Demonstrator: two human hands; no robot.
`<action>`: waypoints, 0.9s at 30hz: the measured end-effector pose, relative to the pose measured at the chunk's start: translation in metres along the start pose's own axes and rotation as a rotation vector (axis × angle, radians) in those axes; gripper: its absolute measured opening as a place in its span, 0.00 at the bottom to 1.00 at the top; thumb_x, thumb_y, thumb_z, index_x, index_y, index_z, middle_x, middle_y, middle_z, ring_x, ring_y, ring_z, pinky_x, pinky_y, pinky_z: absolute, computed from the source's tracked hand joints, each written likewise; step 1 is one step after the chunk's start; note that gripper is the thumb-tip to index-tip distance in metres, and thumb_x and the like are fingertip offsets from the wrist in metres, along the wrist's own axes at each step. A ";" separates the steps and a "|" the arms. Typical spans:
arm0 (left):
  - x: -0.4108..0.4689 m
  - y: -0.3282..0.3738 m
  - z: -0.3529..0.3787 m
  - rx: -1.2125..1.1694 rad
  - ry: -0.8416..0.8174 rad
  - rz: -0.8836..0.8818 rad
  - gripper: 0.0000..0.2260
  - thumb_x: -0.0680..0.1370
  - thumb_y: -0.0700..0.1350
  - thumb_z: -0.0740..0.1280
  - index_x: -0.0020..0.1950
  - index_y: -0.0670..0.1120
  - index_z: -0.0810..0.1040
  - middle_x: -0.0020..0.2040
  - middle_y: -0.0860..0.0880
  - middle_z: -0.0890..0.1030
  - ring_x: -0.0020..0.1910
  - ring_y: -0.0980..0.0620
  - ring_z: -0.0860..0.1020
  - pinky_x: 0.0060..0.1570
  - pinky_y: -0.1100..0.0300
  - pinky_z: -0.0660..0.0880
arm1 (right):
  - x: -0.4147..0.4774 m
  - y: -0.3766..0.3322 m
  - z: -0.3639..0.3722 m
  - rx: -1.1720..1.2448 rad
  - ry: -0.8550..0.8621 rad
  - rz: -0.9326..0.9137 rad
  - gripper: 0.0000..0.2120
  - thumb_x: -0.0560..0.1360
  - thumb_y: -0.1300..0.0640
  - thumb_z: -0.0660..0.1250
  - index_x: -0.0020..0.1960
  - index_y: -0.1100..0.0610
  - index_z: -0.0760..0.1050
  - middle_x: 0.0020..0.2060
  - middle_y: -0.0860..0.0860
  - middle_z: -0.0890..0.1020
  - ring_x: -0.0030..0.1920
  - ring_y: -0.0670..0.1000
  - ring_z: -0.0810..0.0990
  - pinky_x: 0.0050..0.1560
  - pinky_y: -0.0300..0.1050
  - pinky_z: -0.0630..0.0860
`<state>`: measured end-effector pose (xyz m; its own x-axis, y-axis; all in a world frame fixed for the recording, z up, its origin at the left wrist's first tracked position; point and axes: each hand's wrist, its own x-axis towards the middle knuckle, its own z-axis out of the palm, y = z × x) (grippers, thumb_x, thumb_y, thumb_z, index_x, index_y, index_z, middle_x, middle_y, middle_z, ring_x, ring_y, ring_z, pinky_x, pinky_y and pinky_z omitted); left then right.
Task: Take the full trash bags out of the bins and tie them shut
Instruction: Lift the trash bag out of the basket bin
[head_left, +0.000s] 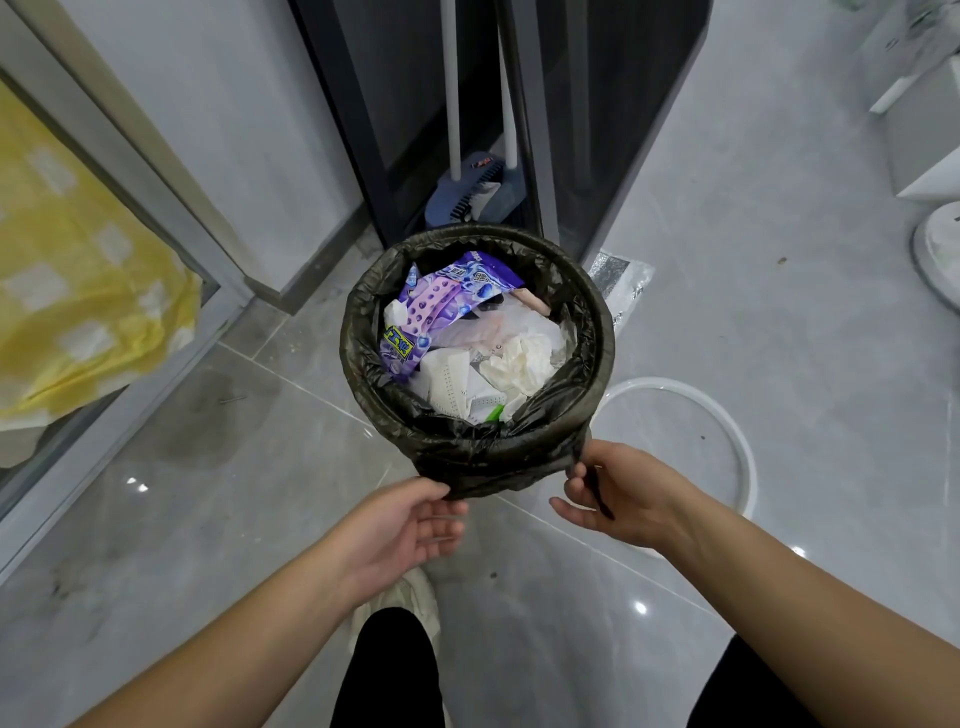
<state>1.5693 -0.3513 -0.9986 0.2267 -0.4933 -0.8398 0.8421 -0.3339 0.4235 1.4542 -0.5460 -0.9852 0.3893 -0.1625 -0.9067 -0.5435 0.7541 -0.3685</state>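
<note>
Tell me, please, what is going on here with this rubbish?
A person is working at a full black trash bag, whose top is folded down over the rim of a round bin hidden beneath it. The right hand pinches a strip of the bag at its near right edge. The left hand touches the fold's hem with relaxed fingers. The bag, holding wrappers and tissues, is not yet lifted out or tied.

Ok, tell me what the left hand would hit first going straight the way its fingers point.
The bag, where it folds over the near rim. The left hand has its fingers aimed there, and the topmost seems almost at the fold's lower edge, though depth is unclear.
</note>
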 end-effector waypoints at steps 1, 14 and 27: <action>-0.007 0.003 -0.001 -0.025 -0.001 0.018 0.06 0.78 0.38 0.60 0.48 0.39 0.76 0.35 0.45 0.82 0.29 0.52 0.78 0.34 0.58 0.78 | -0.002 -0.001 0.000 0.015 -0.014 -0.017 0.09 0.74 0.65 0.54 0.39 0.57 0.69 0.26 0.49 0.70 0.23 0.46 0.70 0.41 0.45 0.81; -0.032 0.044 0.013 -0.010 0.147 0.471 0.12 0.77 0.37 0.63 0.35 0.46 0.69 0.38 0.46 0.84 0.28 0.56 0.78 0.33 0.64 0.76 | -0.014 -0.030 0.005 0.161 -0.037 -0.243 0.10 0.72 0.66 0.55 0.37 0.58 0.71 0.30 0.48 0.76 0.28 0.45 0.74 0.32 0.37 0.78; -0.023 0.061 -0.002 0.071 0.352 0.658 0.05 0.79 0.38 0.57 0.44 0.46 0.66 0.36 0.43 0.82 0.22 0.50 0.76 0.22 0.63 0.72 | -0.012 -0.052 -0.004 0.107 0.034 -0.356 0.10 0.76 0.52 0.56 0.46 0.57 0.71 0.33 0.55 0.80 0.29 0.51 0.78 0.33 0.42 0.79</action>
<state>1.6162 -0.3591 -0.9543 0.8260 -0.3269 -0.4592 0.4475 -0.1149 0.8869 1.4747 -0.5863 -0.9561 0.5146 -0.4463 -0.7321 -0.2970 0.7082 -0.6405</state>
